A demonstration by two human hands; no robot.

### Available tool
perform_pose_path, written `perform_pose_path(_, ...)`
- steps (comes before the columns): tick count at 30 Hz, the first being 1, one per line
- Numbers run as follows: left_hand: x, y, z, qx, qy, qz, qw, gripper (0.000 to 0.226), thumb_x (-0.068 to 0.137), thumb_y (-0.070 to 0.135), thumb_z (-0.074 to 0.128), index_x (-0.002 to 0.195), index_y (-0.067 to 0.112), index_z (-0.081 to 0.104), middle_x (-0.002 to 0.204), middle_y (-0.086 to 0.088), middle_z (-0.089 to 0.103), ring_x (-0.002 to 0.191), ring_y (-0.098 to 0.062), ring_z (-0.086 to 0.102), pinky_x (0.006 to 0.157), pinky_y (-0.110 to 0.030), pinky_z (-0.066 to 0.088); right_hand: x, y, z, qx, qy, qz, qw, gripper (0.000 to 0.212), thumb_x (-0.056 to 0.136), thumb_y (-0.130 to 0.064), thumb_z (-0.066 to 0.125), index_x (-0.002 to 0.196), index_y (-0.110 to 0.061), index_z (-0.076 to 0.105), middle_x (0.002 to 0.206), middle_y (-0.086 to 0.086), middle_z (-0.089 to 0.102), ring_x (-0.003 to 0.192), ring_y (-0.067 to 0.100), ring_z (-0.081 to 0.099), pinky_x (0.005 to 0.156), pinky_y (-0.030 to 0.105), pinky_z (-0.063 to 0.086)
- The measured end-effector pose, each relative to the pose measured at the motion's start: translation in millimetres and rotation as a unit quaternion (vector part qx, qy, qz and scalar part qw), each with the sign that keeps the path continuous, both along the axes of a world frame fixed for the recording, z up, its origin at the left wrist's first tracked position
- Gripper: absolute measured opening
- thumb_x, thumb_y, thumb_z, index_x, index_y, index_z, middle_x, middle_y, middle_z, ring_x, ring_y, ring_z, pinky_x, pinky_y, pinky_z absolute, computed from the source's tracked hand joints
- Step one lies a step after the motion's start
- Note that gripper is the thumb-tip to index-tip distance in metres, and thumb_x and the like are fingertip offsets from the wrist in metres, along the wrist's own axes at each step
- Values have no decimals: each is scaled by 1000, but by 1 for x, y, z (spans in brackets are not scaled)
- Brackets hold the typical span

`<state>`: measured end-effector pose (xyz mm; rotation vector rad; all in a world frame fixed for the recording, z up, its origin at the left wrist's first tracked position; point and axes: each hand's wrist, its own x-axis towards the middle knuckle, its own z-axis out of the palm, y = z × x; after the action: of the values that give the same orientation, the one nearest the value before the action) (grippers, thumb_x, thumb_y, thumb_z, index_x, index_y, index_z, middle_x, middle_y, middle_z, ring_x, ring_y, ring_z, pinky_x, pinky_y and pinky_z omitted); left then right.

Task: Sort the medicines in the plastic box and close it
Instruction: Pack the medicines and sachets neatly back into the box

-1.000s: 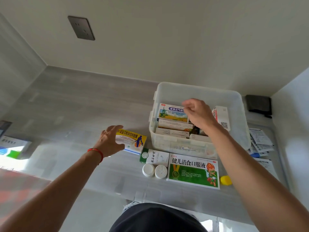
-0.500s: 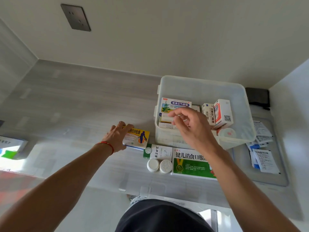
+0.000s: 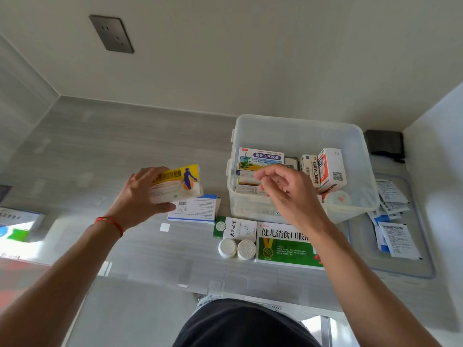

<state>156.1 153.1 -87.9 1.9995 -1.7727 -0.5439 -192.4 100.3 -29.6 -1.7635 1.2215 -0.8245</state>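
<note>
A clear plastic box (image 3: pixel 298 126) stands open on the grey counter with several medicine cartons upright inside, among them a blue-labelled carton (image 3: pixel 260 159) and a red-and-white carton (image 3: pixel 332 169). My left hand (image 3: pixel 140 194) holds a yellow-and-white medicine box (image 3: pixel 179 184) lifted off the counter, left of the plastic box. My right hand (image 3: pixel 283 186) hovers over the plastic box's near-left corner, fingers loosely curled, holding nothing. On the counter lie a white-and-blue carton (image 3: pixel 195 209), a green-and-white carton (image 3: pixel 235 229), a large green carton (image 3: pixel 285 246) and two white bottles (image 3: pixel 236 248).
The box's lid (image 3: pixel 411 269) lies to the right with several paper sachets (image 3: pixel 393 229) on it. A dark object (image 3: pixel 384 144) sits in the far right corner. Another carton (image 3: pixel 17 221) lies at the left edge. A wall socket (image 3: pixel 111 33) is above.
My left hand has picked the yellow-and-white box up off the counter, uncovering the white-and-blue carton beneath. My right hand has come out of the plastic box toward its near edge.
</note>
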Motion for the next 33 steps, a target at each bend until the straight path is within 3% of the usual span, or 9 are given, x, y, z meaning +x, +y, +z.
perform_pose_path(5, -38, -6, 62, -71, 0, -18, 997, 93, 55, 45, 94, 135, 38, 48, 111, 15, 55, 95, -3, 48, 80, -11, 35, 8, 1, 17, 37, -63, 35, 997, 28, 100, -35, 61, 123, -21, 70, 112, -9, 76, 98, 12, 75, 86, 46, 62)
perform_pose_path(8, -88, -28, 87, -107, 1, -104, 989, 92, 60, 48, 91, 140, 37, 47, 120, 10, 56, 105, -10, 51, 90, -23, 42, 11, -5, 28, 87, -117, 50, 988, 48, 95, -49, 60, 138, -30, 54, 111, -10, 75, 91, 15, 76, 69, 40, 64)
perform_pose_path(10, -120, -43, 91, -118, 6, -131, 984, 93, 63, 45, 90, 144, 32, 47, 126, 2, 55, 112, -19, 52, 98, -33, 43, 3, -15, 30, 107, -148, 18, 983, 47, 93, -44, 62, 136, -27, 51, 107, -7, 76, 77, 23, 78, 54, 36, 60)
perform_pose_path(13, -151, -64, 83, -142, 23, -109, 984, 89, 72, 37, 85, 148, 25, 42, 138, -4, 49, 122, -21, 46, 102, -29, 37, -24, -37, 22, 148, -187, -96, 966, 36, 95, -26, 62, 130, -20, 55, 98, -1, 78, 65, 28, 75, 50, 31, 57)
perform_pose_path(18, -179, -72, 41, -96, 5, -36, 995, 58, 94, 21, 58, 148, 9, 39, 151, -15, 39, 136, -31, 35, 114, -44, 31, -60, -77, -7, 234, -33, -212, 948, 25, 98, -21, 57, 122, -13, 53, 113, 8, 70, 74, 29, 77, 71, 43, 65)
perform_pose_path(21, -185, -64, 21, -97, 58, 2, 994, 50, 95, 12, 47, 145, 10, 42, 143, -13, 47, 126, -26, 42, 110, -32, 27, -50, -97, -18, 273, -62, -186, 942, 15, 101, -16, 53, 113, -9, 60, 117, 15, 67, 84, 36, 76, 84, 53, 63)
perform_pose_path(24, -183, -64, 21, -112, 96, 29, 989, 47, 97, 9, 45, 143, 16, 45, 138, -8, 53, 114, -14, 42, 102, -25, 24, -24, -107, -26, 328, -88, -153, 928, 17, 106, -14, 50, 116, -4, 59, 118, 18, 67, 85, 32, 77, 84, 45, 64)
perform_pose_path(29, -165, -38, 11, -151, 212, 97, 961, 38, 104, 30, 36, 137, 14, 49, 127, -3, 59, 111, -17, 54, 97, -30, 40, -14, -104, -47, 253, 131, -100, 953, 11, 100, -11, 55, 90, -10, 59, 105, 12, 74, 84, 24, 78, 88, 48, 62)
perform_pose_path(33, -120, -17, -29, -71, 146, 203, 966, 31, 96, 5, 47, 126, 5, 55, 116, -14, 63, 104, -33, 57, 84, -32, 41, -18, -105, -51, 240, 150, -75, 956, 22, 95, -14, 56, 109, 0, 66, 105, 17, 75, 96, 32, 74, 95, 54, 56)
